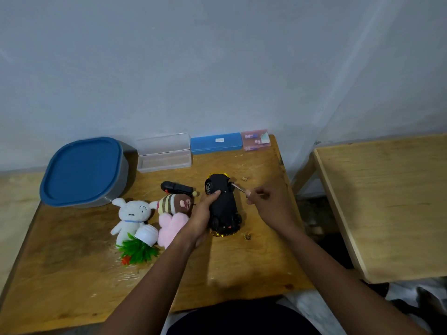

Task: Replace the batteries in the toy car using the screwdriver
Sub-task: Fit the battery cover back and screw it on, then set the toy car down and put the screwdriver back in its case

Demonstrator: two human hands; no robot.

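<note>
Head camera view, looking down at a wooden table [72,274] against a pale wall. Left hand [202,215] is wrapped around the side of a black toy car [223,204], which lies with its dark underside up near the middle of the table. Its long axis runs away from the person, one end pointing toward the wall, the other, with gold trim, toward the person. Right hand [268,201] has its fingers closed on a thin screwdriver [239,188], whose tip meets the far end of the car's underside.

Just left of the car lie a small black remote-like object [176,187], a brown striped plush [177,203], a pink plush [170,228], a white plush [131,216] and a tipped-over artificial plant in a white pot [142,245].

Along the wall stand four containers: a grey tub with a blue lid [82,171], closed, contents hidden; a clear plastic case [164,153], lid open, contents too faint to tell; a blue case [216,142], closed; a pink translucent box [256,139] holding small unclear items.

A second wooden table [387,201] stands to the right
</note>
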